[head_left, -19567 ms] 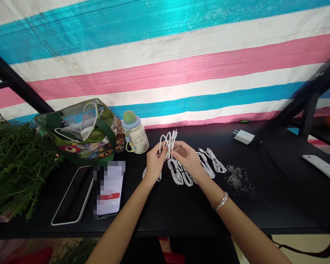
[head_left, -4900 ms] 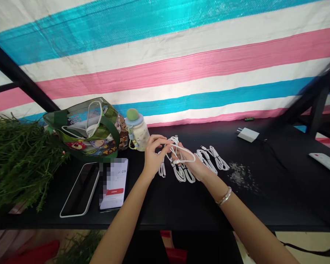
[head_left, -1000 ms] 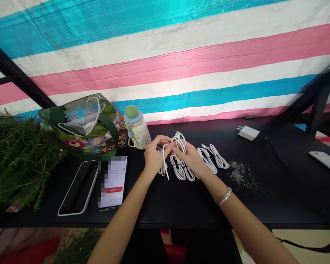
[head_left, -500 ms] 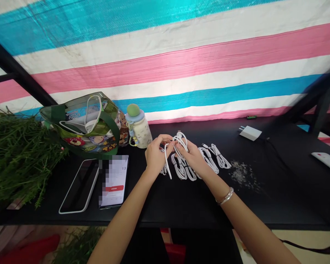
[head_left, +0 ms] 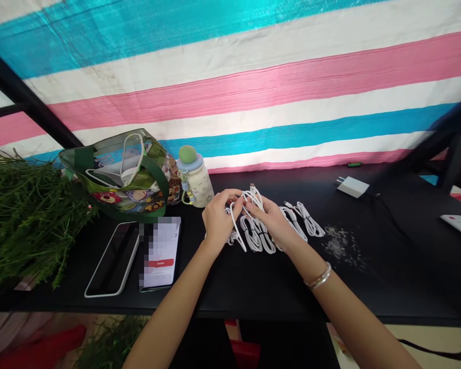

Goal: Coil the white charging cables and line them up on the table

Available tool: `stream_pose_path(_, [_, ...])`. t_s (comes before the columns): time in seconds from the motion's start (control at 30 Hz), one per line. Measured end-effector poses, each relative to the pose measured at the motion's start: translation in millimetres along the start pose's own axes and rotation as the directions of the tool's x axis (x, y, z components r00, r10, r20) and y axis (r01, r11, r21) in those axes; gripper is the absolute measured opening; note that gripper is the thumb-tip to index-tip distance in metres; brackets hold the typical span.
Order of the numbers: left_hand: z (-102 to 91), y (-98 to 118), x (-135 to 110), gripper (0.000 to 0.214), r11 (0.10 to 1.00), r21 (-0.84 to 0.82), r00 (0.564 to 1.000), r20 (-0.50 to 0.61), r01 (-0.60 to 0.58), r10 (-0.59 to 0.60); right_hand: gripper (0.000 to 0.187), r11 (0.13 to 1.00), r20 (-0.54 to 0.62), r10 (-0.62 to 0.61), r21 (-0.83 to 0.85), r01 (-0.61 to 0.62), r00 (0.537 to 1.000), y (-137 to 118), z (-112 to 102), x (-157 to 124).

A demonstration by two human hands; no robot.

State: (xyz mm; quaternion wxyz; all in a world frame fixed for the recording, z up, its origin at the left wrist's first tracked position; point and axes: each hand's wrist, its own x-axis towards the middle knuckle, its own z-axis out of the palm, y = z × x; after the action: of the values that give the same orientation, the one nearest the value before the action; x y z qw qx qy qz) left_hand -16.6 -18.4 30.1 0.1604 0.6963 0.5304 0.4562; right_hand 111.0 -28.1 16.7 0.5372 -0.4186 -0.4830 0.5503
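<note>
My left hand [head_left: 219, 218] and my right hand [head_left: 271, 218] come together over the middle of the black table. Between them they grip a white USB cable [head_left: 252, 197] gathered in loops. Its metal plug sticks up at the top, and a loose length hangs down beside my left thumb. Beneath and behind the hands lie several bundled white cables [head_left: 264, 240], some bound with dark ties. Two more coils [head_left: 310, 220] rest to the right of my right hand. Part of the bundles is hidden by my hands.
A white charger [head_left: 352, 187] lies at the right, with small pale scraps [head_left: 340, 243] nearer. On the left are a phone in a white case [head_left: 113, 259], a lit phone [head_left: 163, 256], a bottle [head_left: 198, 187], a clear green bag [head_left: 128, 197] and leafy greenery [head_left: 26, 220]. A white remote-like object [head_left: 460, 225] lies far right.
Both hands keep hold of the looped cable. Its plug end now points up slightly more, and the hanging length has swung a little to the right. The view has shifted slightly.
</note>
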Motion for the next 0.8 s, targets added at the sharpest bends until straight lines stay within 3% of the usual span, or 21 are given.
stream_pose_path(0.2, [0.1, -1.3, 0.1, 0.006, 0.999, -0.043, 1.000, 0.017, 0.022, -0.021, 0.043, 0.996, 0.015, 0.028, 0.079, -0.029, 0.999, -0.8, -0.1, 0.6])
stream_pose_path(0.37, [3.6, -4.9, 0.5, 0.002, 0.983, -0.167, 0.993, 0.108, 0.073, -0.055, 0.047, 0.986, -0.071, 0.056, 0.162, -0.044, 0.996, -2.4, -1.6, 0.5])
stream_pose_path(0.53, [2.3, -4.8, 2.1, 0.009, 0.963, -0.261, 0.985, 0.168, 0.067, -0.023, 0.049, 0.975, -0.043, 0.118, 0.192, -0.107, 0.992, -3.0, -6.3, 2.9])
stream_pose_path(0.8, [1.3, -5.0, 3.7, 0.016, 0.939, -0.328, 0.984, 0.171, 0.099, -0.044, 0.041, 0.985, -0.104, 0.025, 0.172, -0.007, 0.994, 1.9, -17.5, 10.2])
